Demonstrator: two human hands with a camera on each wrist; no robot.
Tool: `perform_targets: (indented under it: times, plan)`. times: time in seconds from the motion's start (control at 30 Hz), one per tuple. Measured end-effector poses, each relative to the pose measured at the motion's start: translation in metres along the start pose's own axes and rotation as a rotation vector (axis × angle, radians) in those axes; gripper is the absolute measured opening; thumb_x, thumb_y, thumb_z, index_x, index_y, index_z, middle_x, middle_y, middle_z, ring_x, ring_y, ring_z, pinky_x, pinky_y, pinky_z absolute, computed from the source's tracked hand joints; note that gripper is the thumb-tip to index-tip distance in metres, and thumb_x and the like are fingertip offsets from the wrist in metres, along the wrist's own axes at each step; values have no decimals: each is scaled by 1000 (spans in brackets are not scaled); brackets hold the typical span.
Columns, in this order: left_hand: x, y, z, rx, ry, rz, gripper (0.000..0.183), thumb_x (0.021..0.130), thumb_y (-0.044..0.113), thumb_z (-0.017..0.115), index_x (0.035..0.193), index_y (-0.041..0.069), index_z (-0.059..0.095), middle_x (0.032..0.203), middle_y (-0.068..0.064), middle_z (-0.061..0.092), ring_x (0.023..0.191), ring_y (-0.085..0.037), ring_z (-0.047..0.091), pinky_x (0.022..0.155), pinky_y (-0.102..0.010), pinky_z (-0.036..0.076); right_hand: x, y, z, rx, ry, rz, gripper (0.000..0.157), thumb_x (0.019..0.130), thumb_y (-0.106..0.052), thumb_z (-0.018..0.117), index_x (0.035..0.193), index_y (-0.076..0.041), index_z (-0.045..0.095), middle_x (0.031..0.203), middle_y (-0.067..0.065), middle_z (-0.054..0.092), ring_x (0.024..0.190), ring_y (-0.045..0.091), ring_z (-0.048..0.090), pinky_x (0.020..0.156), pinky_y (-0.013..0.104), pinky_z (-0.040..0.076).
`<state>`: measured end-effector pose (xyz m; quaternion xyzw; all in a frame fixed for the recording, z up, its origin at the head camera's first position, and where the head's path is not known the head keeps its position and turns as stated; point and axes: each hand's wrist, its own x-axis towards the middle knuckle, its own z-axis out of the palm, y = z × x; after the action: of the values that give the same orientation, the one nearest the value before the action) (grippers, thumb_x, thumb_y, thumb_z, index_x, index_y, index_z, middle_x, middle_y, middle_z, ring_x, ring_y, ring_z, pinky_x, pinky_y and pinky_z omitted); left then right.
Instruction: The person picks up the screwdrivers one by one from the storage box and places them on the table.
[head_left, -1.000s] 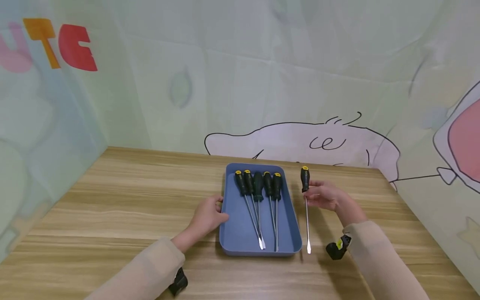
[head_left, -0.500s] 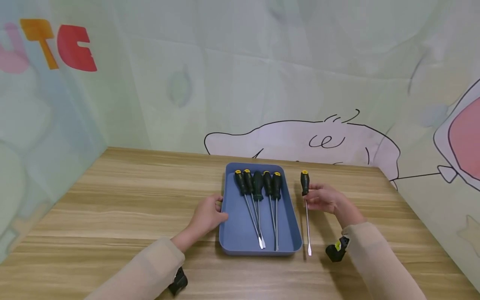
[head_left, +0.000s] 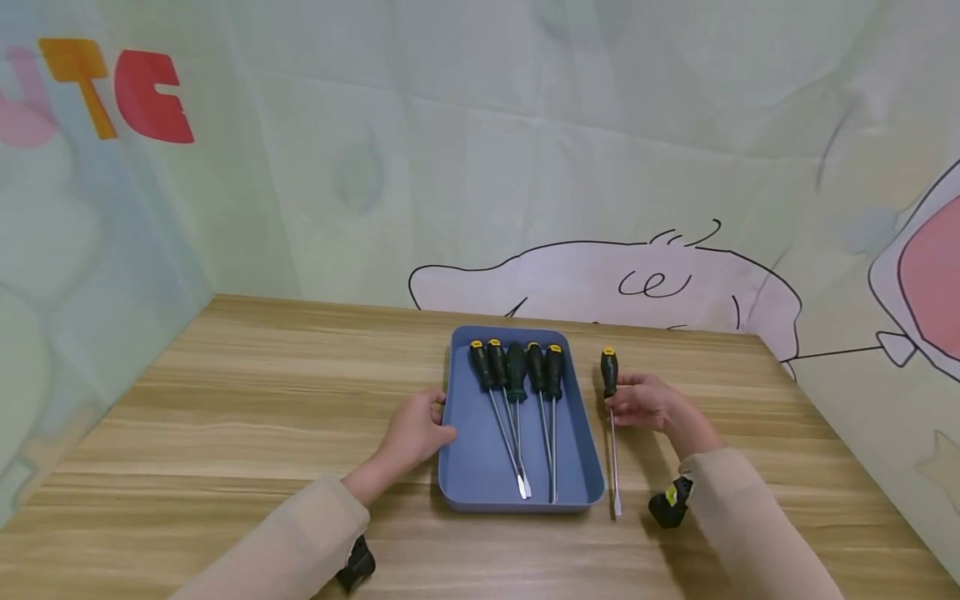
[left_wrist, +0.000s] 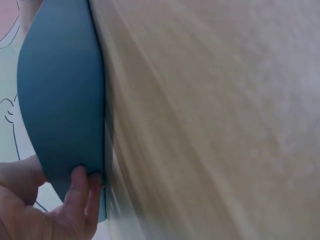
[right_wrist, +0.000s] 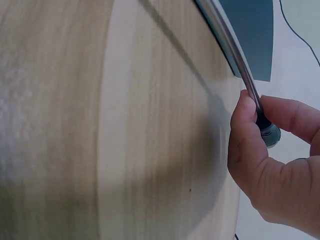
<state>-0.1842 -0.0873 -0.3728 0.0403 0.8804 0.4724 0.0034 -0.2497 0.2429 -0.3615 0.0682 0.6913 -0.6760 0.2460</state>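
Observation:
A blue rectangular tray lies on the table with several dark-handled screwdrivers in it, handles at the far end. My left hand grips the tray's left wall, thumb over the rim; in the left wrist view its fingers press the outer side. Right of the tray, my right hand pinches a flat-blade screwdriver where shaft meets handle. Its yellow-topped handle points away from me and its blade towards me. In the right wrist view, thumb and finger close on the shaft, and a shadow falls on the wood.
The wood-grain table reaches back to a pale printed cloth wall with cartoon drawings. Similar cloth stands at the left and right sides. A black wrist device hangs under the right sleeve, another device under the left.
The right hand has brought the screwdriver slightly towards me and lower, still beside the tray. The left hand and the tray with its screwdrivers stay put.

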Motion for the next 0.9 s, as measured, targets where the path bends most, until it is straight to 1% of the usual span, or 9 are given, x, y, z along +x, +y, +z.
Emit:
perform_targets:
  times: [0.17,0.37,0.53,0.67,0.77,0.9]
  plan:
    - [0,-1,0,-15,9,8,41,66,-8,62,107,-13,58,74,-13,65,68,-20,61,57,-29,51,2,1,4,-40,35,13,46,83,13,47,124,9,28,70,3,59,61,10,58,57,23,51]
    - [0,0,1,-9,4,1,41,66,-7,62,107,-12,58,74,-12,65,68,-19,61,57,-29,51,2,2,8,-117,90,15,44,80,13,52,119,10,32,68,3,57,60,10,56,57,25,52]
    - [0,1,1,-8,1,-2,42,66,-8,62,108,-12,58,74,-12,65,68,-19,61,57,-29,51,4,1,14,-214,166,23,46,78,13,54,119,10,32,72,7,53,60,12,54,55,24,51]
    - [0,1,1,-9,2,-3,42,66,-8,62,108,-12,58,74,-12,64,68,-19,60,57,-29,51,6,0,20,-295,219,33,48,78,13,52,121,11,31,76,9,50,61,14,52,53,24,49]
    - [-1,1,1,-13,0,-2,43,67,-8,62,109,-12,57,75,-12,64,68,-19,60,57,-29,51,8,0,23,-318,258,47,49,77,14,54,121,10,32,76,11,49,61,15,52,53,25,49]
    - [0,1,1,-20,-2,-1,43,67,-8,63,109,-13,57,76,-13,65,69,-20,61,57,-30,52,10,0,26,-334,288,56,50,76,15,55,121,11,33,77,12,50,61,16,54,53,27,50]
